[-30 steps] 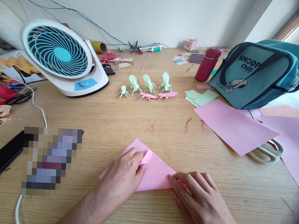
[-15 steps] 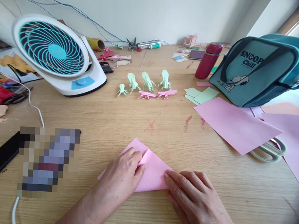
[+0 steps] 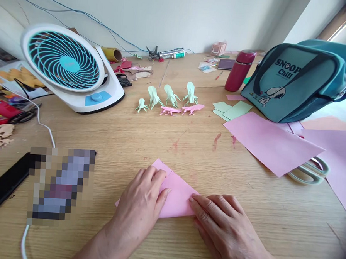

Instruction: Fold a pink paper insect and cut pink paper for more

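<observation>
A folded pink paper (image 3: 177, 195), roughly triangular, lies flat on the wooden table (image 3: 126, 142) near the front. My left hand (image 3: 145, 193) rests on its left part, fingers bent and pressed on the upper edge, thumb on the paper's middle. On the right corner, the fingertips of my right hand (image 3: 223, 225) are held together and pinch the paper, the thumb lying below. Part of the sheet is hidden under my left hand. Beyond it stand several pale green folded figures (image 3: 171, 95) and two pink ones (image 3: 193, 108).
A fan (image 3: 66, 64) stands at the back left, with a black object (image 3: 7, 184) and a cable in front. At right are a pink sheet (image 3: 272, 144) over scissors (image 3: 310, 173), green paper pieces (image 3: 234, 110), a red bottle (image 3: 240, 71) and a teal bag (image 3: 291, 81).
The raised flap beside my left index finger now lies flatter. My left fingers have spread forward a little over the paper. The view has shifted slightly.
</observation>
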Available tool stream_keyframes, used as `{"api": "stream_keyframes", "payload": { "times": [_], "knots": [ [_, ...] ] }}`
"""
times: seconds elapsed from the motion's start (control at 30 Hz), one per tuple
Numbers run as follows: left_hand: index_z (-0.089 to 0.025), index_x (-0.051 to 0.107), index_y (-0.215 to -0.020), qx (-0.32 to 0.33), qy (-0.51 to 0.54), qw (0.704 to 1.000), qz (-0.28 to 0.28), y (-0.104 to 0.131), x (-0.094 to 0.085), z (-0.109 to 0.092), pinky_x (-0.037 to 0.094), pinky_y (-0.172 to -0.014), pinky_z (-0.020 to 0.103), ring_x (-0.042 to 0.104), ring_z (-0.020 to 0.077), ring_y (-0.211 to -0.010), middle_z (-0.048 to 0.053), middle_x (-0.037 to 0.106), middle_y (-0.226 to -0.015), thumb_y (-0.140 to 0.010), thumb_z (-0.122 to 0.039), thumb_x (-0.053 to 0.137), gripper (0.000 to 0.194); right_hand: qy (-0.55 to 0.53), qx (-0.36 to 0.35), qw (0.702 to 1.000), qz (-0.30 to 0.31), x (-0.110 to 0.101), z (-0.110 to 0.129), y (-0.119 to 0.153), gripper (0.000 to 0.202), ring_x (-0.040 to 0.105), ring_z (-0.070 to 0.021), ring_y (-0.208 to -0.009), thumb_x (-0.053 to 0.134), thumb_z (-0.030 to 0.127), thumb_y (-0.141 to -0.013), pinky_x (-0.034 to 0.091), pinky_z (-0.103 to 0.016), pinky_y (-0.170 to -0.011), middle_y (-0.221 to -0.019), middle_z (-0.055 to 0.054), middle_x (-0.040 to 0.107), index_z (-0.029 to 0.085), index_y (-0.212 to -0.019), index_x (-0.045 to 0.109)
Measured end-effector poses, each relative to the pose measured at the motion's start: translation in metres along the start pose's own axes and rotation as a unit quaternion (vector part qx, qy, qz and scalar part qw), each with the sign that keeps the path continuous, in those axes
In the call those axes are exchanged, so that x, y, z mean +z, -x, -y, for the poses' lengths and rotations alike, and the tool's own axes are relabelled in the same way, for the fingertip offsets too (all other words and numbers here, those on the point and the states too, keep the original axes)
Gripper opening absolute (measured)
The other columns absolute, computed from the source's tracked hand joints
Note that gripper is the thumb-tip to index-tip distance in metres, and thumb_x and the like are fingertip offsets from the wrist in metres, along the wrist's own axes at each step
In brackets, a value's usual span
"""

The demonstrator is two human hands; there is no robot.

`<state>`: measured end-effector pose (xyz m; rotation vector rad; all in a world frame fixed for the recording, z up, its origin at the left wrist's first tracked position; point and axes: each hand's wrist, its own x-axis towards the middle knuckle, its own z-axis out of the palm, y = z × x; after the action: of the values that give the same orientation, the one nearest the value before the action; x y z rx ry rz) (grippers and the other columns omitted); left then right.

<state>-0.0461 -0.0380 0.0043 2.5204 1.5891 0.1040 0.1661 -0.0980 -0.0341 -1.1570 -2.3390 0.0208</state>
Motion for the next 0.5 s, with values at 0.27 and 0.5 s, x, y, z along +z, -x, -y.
{"api": "stream_keyframes", "payload": {
  "times": [0.27,0.5],
  "knots": [
    [-0.01,0.034,-0.146,0.233,-0.036,0.971,-0.043,0.028,0.023,-0.015,0.044,-0.108,0.043,0.046,0.0284,-0.135,0.015,0.049,-0.147,-0.094,-0.034,0.052,0.06,-0.007,0.007,1.0,0.022,-0.001,0.002,0.0,0.026,0.059,-0.0195,-0.083,0.042,0.014,-0.098,0.039,-0.037,-0.073,-0.109,-0.009,0.071,0.015,-0.107,0.066],
    [-0.014,0.034,-0.147,0.211,-0.043,0.976,-0.021,0.028,0.03,-0.014,0.041,-0.111,0.046,0.043,0.029,-0.138,0.015,0.045,-0.15,-0.094,-0.034,0.053,0.059,0.003,0.009,1.0,0.029,-0.003,0.004,0.001,0.023,0.058,-0.0204,-0.084,0.046,0.015,-0.097,0.04,-0.038,-0.074,-0.109,-0.008,0.07,0.016,-0.106,0.066]
  ]
}}
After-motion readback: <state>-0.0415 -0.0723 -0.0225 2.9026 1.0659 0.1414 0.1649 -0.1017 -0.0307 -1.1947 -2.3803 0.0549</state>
